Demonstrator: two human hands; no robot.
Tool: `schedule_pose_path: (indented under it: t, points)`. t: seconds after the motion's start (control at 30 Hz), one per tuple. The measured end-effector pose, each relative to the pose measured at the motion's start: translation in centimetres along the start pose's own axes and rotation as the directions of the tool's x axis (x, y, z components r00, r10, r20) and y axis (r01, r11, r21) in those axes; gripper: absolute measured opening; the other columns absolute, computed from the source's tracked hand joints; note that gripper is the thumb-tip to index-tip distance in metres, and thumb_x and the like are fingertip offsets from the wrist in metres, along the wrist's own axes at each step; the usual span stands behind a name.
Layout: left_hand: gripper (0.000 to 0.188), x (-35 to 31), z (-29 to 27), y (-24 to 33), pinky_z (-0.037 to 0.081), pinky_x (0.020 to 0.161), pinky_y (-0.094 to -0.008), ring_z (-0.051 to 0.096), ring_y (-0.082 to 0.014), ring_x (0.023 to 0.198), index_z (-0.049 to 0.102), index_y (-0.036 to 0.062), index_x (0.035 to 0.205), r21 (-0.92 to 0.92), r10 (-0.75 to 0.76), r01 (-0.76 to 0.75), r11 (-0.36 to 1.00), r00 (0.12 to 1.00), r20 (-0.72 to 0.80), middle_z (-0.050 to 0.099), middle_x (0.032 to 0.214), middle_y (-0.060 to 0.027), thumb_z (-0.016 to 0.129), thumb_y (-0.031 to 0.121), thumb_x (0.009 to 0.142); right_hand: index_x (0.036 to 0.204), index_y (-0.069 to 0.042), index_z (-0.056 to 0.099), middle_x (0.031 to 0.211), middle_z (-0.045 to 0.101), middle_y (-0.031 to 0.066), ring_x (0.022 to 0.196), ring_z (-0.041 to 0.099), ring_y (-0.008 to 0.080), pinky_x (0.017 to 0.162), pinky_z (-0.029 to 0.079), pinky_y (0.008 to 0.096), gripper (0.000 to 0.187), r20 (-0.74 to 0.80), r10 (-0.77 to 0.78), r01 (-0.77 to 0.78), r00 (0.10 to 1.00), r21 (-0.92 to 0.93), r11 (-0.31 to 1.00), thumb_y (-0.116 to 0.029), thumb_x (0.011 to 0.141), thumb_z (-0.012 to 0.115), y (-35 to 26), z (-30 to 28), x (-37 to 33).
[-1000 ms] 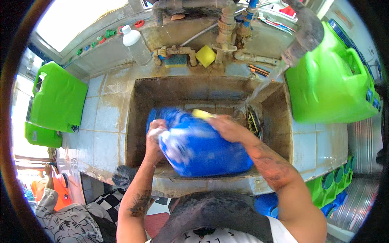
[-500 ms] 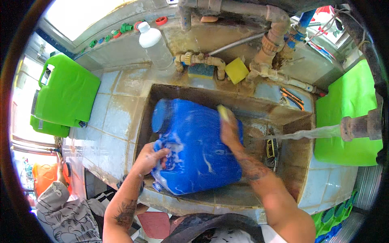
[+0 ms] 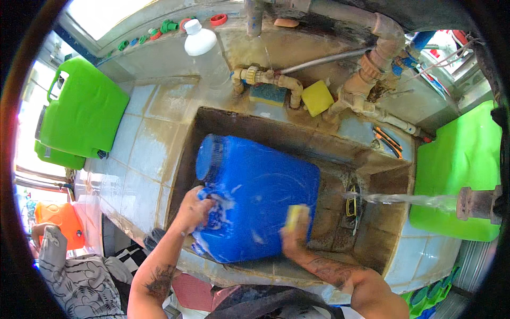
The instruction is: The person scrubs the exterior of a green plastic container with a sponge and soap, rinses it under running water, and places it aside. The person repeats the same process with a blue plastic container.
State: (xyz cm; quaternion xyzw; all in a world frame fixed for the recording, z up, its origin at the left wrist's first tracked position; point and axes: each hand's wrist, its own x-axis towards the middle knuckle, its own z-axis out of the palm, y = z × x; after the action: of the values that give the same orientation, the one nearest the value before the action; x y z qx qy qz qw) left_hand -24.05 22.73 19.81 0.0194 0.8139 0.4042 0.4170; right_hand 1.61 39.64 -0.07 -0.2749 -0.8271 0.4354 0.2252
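A soapy blue plastic jerrycan (image 3: 260, 186) with a round blue cap (image 3: 208, 159) lies tilted in the tiled sink (image 3: 350, 154). My left hand (image 3: 194, 210) is closed round its handle, where white foam clings. On the can's broad face, near the lower right, my right hand (image 3: 295, 234) presses a yellow sponge (image 3: 298, 217), fingers wrapped round it and a little blurred. Streaks of suds run over the blue surface. Right of the can, water (image 3: 409, 199) streams from a pipe spout (image 3: 477, 204) into the sink.
Green jerrycans (image 3: 87, 106) stand on the left counter, another green container (image 3: 457, 175) on the right. Along the back are a white-capped bottle (image 3: 204, 58), a blue-green sponge (image 3: 268, 94), a yellow sponge (image 3: 317, 98), pipes and orange-handled tools (image 3: 389, 142). Another person (image 3: 79, 282) is beside an orange jerrycan (image 3: 62, 223).
My right hand has swept the sponge from the can's upper right side down toward its lower edge. My left hand keeps its hold on the handle. The view has shifted slightly.
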Motion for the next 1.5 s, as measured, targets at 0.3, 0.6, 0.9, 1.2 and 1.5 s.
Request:
schedule_pose_path:
  t: [0.3,0.6,0.9,1.2,1.5]
  points:
    - [0.045,-3.0,0.7,2.5,0.051,0.09,-0.0434,0.066,-0.0431,0.095,0.059,-0.006,0.121,0.25,0.178,-0.179,0.951,0.984,0.027,0.068,0.104,-0.0286,0.059,0.017,0.083,0.122,-0.004,0.067,0.115,0.069,0.0218,0.111,0.065,0.0351,0.106,0.044,0.0404,0.036,0.386,-0.002,-0.019,0.922,0.051,0.999,-0.024,0.102,0.045,8.6,0.8,21.0]
    - [0.044,-3.6,3.7,5.4,0.049,0.095,-0.0453,0.065,-0.0446,0.105,0.059,-0.0065,0.12,0.3,0.346,-0.356,0.885,0.934,0.088,0.067,0.109,-0.0315,0.06,0.015,0.082,0.133,-0.006,0.061,0.135,0.061,0.0193,0.126,0.056,0.0326,0.112,0.039,0.041,0.043,0.414,-0.152,0.127,0.897,0.087,0.988,-0.023,0.104,0.036,3.1,-2.7,22.2]
    - [0.035,-2.9,4.4,3.9,0.055,0.065,-0.0453,0.069,-0.0325,0.062,0.059,-0.0126,0.102,0.388,0.396,-0.398,0.832,0.914,0.087,0.065,0.067,-0.0231,0.063,0.016,0.082,0.097,0.001,0.069,0.105,0.067,0.0203,0.103,0.062,0.0373,0.094,0.049,0.0458,0.025,-0.053,-0.397,0.399,0.916,0.207,0.893,-0.022,0.09,0.062,-11.4,-4.8,21.9]
    - [0.031,-5.2,7.3,5.3,0.055,0.06,-0.0448,0.07,-0.0313,0.062,0.061,-0.0126,0.094,0.424,0.438,-0.437,0.794,0.894,0.101,0.068,0.071,-0.0227,0.064,0.016,0.082,0.085,-0.005,0.069,0.096,0.065,0.0124,0.105,0.06,0.0348,0.091,0.05,0.0465,0.016,0.046,-0.758,0.749,0.651,-0.202,0.631,-0.015,0.073,0.073,-15.6,-9.1,14.7]
    - [0.03,-6.3,7.7,5.0,0.056,0.077,-0.0504,0.068,-0.0466,0.089,0.061,-0.0076,0.102,0.687,0.662,-0.616,0.386,0.704,0.259,0.068,0.091,-0.0325,0.066,0.015,0.082,0.101,0.002,0.069,0.101,0.069,0.0213,0.089,0.066,0.0382,0.086,0.052,0.0433,0.026,-0.078,-0.376,0.374,0.923,-0.04,0.927,-0.019,0.09,0.057,-10.0,-13.3,19.1]
